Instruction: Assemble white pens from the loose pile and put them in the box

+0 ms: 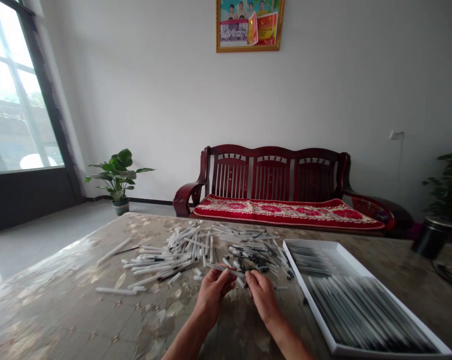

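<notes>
Between my two hands a pen [233, 272] is held level above the table. My left hand [215, 289] pinches its barrel, while the fingers of my right hand [261, 290] close on its dark right end. Just beyond them lies a loose heap of white pen barrels [184, 240], with dark refills and small black parts [254, 262] to the right of it. A white box [334, 345] to the right of my hands holds many dark-looking pens [368, 305] in rows; they look blurred.
The table [79, 320] has a patterned cover. A few pieces, such as a white barrel [115, 291], lie apart at left. A black canister [432, 237] and cable stand at the right edge. Behind the table is a red wooden bench [273, 175]; a potted plant [119, 175] stands left.
</notes>
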Tool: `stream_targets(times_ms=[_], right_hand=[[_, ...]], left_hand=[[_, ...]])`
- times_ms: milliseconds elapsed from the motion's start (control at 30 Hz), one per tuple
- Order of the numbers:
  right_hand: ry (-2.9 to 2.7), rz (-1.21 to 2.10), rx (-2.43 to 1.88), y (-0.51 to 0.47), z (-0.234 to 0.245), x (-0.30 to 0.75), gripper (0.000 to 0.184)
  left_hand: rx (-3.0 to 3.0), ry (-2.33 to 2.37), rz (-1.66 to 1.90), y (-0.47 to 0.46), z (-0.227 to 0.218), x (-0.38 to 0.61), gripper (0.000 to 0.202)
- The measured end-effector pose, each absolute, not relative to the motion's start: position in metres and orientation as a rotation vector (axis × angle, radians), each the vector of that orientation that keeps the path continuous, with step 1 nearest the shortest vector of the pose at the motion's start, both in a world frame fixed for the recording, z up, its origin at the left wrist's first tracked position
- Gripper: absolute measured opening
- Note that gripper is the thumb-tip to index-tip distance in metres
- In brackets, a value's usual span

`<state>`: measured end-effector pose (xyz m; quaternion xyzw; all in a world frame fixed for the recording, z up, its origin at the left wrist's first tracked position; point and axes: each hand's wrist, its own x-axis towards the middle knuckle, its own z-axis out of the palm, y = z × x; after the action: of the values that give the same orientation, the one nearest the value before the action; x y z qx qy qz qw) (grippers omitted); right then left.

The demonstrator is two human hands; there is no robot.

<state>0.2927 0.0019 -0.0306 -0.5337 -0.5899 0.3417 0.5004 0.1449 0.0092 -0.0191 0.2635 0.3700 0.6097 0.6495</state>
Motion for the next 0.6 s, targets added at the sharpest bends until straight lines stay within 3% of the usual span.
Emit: stream_targets(times_ms=[200,500,600], right_hand=[[-1.383,0.935,-1.243,0.006,-0.029,0.296,0.040],[-1.571,0.581,-1.231,-0.001,-0.024,0.295,0.021],[-1.492,0.638,-1.226,0.000,-0.026,0.293,0.026]], left_hand=[[0.614,0.842,1.394,0.009,-0.021,0.148,0.045],[0.549,0.851,1.454,0.011,-0.031,0.152,0.040],[0.526,0.855,1.467,0.013,-0.031,0.151,0.032]])
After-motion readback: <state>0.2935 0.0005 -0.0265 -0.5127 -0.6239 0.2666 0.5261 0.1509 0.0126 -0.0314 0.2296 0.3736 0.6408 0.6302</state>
